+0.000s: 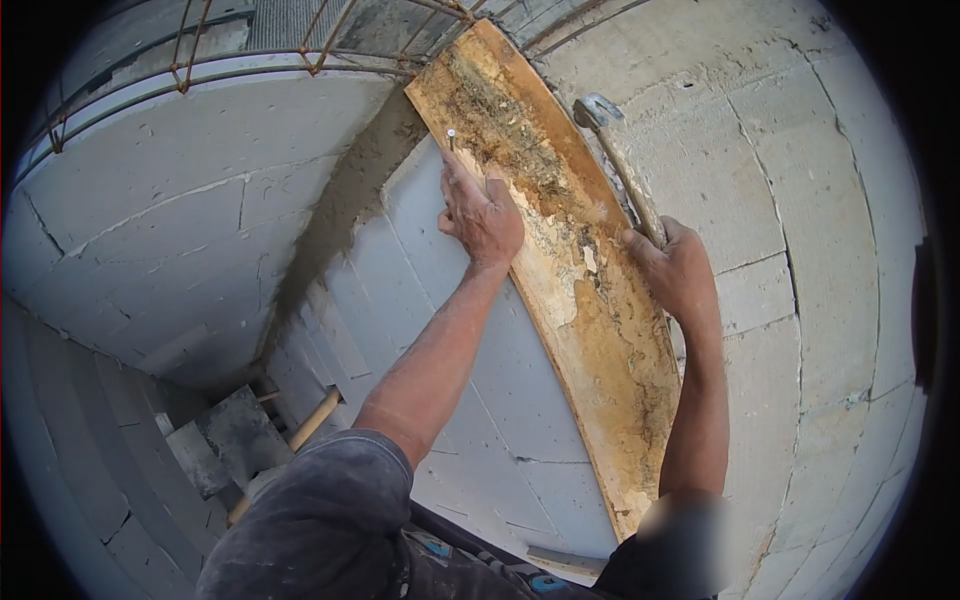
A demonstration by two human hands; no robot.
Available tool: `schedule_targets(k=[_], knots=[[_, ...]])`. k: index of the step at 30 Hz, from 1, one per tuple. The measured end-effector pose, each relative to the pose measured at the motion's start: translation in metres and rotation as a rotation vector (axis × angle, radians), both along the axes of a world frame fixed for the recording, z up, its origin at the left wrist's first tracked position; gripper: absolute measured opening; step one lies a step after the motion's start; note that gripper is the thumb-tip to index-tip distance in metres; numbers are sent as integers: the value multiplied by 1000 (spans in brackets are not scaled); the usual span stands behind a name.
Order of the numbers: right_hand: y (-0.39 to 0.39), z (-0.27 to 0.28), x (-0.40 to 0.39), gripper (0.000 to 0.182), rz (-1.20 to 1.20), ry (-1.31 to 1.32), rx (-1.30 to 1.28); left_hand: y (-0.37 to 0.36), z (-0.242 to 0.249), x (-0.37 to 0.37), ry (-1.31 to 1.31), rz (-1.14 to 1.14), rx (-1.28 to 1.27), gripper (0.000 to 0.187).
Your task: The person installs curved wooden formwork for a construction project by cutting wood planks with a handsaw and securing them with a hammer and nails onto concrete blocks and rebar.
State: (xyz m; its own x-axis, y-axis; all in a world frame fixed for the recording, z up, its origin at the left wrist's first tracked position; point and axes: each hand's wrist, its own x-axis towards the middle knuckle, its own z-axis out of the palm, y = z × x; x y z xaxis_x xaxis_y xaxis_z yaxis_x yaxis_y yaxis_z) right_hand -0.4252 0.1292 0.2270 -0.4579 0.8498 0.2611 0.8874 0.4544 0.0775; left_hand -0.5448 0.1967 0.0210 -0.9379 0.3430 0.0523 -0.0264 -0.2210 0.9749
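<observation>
A long, weathered wooden board [560, 230] with crusted mortar slants from the upper middle to the lower right. At its left edge is my left hand [482, 215], fingers closed around a nail [451, 136]; the nail's bright head shows above the fingertips, and its lower end is hidden. My right hand [678, 265] is wrapped round the handle of a hammer [630, 172]. The hammer's metal head points up and away, beside the board's right edge.
Pale block walls [170, 230] rise on the left, with more blockwork [790, 250] on the right. Rusty rebar [310, 60] runs along the top. Low on the left are a grey panel [240, 435] and a wooden pole [318, 415].
</observation>
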Motion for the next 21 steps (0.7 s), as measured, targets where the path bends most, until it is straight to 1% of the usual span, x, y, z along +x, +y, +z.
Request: schedule_targets(k=[2,5,8,11,14,17,21], knots=[[-8,0,-1,39,35,34,62,1,-1,0,-2,-8,-23,74],[-9,2,-5,38,23,43,175,3,-3,2,-6,8,-5,74],[-1,9,0,39,73,100,155,2,-3,2,-40,-9,33,74],[8,2,7,40,17,61,125,1,-4,1,-82,-46,85,73],[13,-13,16,41,12,22,75,2,-4,1,-55,-25,41,75],[4,-7,13,41,28,47,-20,4,-4,2,-47,-10,26,75],[2,-10,12,41,24,10,36,4,-3,3,-57,-19,50,75]])
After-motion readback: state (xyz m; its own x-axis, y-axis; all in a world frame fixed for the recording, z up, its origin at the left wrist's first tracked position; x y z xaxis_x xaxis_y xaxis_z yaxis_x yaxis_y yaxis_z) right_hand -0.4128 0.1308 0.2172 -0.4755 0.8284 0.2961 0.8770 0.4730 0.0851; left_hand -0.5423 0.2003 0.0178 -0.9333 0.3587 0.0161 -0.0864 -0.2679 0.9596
